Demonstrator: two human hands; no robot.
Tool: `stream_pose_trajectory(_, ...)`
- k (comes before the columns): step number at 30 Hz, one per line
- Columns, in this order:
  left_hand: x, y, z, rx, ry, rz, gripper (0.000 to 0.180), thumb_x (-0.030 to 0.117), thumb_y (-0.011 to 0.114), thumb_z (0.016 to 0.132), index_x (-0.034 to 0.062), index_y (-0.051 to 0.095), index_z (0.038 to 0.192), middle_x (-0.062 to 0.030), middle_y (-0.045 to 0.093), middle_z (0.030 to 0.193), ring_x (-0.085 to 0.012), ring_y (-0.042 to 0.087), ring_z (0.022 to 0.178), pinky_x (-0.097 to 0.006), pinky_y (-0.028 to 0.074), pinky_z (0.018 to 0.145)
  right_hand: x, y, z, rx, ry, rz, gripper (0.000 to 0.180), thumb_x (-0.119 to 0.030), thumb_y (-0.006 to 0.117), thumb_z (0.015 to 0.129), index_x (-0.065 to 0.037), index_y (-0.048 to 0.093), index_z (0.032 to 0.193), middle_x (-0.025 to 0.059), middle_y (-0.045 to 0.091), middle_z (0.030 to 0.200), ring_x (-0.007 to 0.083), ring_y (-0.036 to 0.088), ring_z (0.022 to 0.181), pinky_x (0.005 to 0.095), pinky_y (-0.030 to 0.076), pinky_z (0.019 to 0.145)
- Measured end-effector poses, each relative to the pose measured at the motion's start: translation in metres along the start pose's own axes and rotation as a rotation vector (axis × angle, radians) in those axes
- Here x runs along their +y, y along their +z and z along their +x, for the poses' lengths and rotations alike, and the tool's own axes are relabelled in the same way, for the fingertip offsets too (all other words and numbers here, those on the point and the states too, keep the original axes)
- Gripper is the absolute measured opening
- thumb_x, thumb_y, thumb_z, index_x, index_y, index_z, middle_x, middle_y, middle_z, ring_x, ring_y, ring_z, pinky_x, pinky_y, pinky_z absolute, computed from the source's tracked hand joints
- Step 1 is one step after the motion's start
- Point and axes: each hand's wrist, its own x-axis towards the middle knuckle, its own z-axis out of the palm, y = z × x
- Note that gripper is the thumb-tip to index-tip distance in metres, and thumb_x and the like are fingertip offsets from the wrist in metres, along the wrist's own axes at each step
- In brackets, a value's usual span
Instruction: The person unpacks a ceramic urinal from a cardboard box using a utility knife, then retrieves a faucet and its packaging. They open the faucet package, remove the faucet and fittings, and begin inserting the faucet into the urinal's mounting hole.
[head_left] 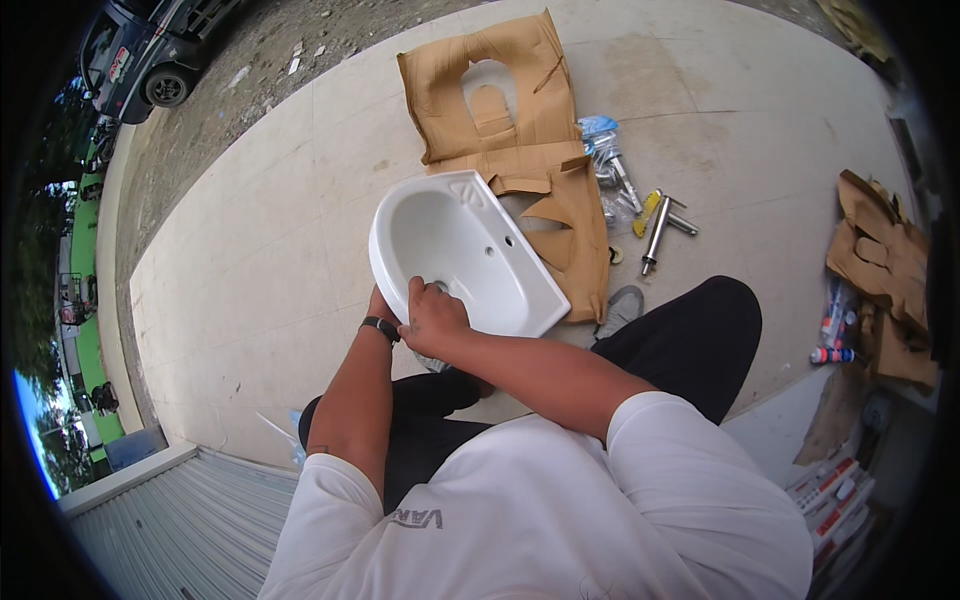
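A white ceramic washbasin (398, 240) rests tilted in front of me, its bowl facing up and its flat tap ledge to the right. My right hand (437, 318) reaches over the near rim into the bowl. Its fingers are curled together at the drain hole (441, 287), and what they pinch, if anything, is hidden. My left hand (379, 304), below a black wristband (381, 327), goes down past the basin's outer near side. Its fingers are out of sight behind the rim and my right hand.
Torn brown cardboard (440, 120) lies beyond and under the basin. To its right are plastic-bagged fittings (612, 165), a metal tap (656, 235) and a yellow packet (646, 213). More cardboard (880, 250) sits far right. A ribbed shutter (200, 520) is lower left; a parked vehicle (140, 60) stands upper left.
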Motion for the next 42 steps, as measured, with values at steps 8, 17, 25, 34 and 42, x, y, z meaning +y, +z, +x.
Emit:
stream_pose_trajectory(8,0.066,0.025,-0.072,0.145,0.020,0.569,0.085,0.059,0.069,0.089,-0.0040,0.047,0.141,-0.0220,0.060,0.133,-0.0370,0.061,0.116,-0.052,0.052,0.096,-0.007,0.043,0.009,-0.031,-0.032,-0.052,0.061,-0.027,0.079,0.081,0.003,0.045,0.122,0.0234,0.065,0.109,0.0388,0.071,0.098,0.0459,0.059,0.084)
stream_pose_trajectory(17,0.019,0.047,-0.067,0.621,0.387,1.084,0.074,0.018,0.082,0.071,-0.0086,0.048,0.130,-0.0266,0.070,0.112,-0.0376,0.072,0.098,-0.043,0.057,0.090,0.168,0.010,0.049,0.533,0.243,-0.154,0.059,-0.051,0.066,0.094,-0.001,0.063,0.124,0.0165,0.070,0.106,0.0338,0.069,0.098,0.0403,0.053,0.089)
stream_pose_trajectory(25,0.027,0.059,-0.070,0.653,0.319,1.231,0.067,0.018,0.073,0.074,-0.0032,0.048,0.132,-0.0281,0.070,0.115,-0.0440,0.070,0.106,-0.048,0.055,0.095,0.276,-0.003,0.067,-0.097,0.613,0.635,0.085,-0.053,0.076,0.085,0.007,0.052,0.141,0.0246,0.062,0.137,0.0349,0.066,0.118,0.0421,0.049,0.103)
stream_pose_trajectory(34,0.061,0.081,-0.119,0.533,0.497,1.202,0.057,0.018,0.072,0.070,-0.0053,0.059,0.121,-0.0245,0.072,0.108,-0.0387,0.072,0.098,-0.045,0.056,0.090,0.232,-0.032,0.051,0.084,0.682,0.572,0.090,-0.070,0.063,0.087,0.008,0.063,0.130,0.0256,0.065,0.131,0.0367,0.065,0.119,0.0419,0.050,0.101)
stream_pose_trajectory(42,0.074,0.088,-0.191,0.304,0.729,1.017,0.064,0.010,0.069,0.072,-0.0069,0.053,0.132,-0.0211,0.070,0.114,-0.0312,0.071,0.099,-0.040,0.055,0.091,0.224,-0.081,0.003,-0.202,0.525,1.179,0.093,-0.070,0.069,0.084,-0.002,0.052,0.146,0.0209,0.063,0.137,0.0348,0.061,0.127,0.0499,0.049,0.105)
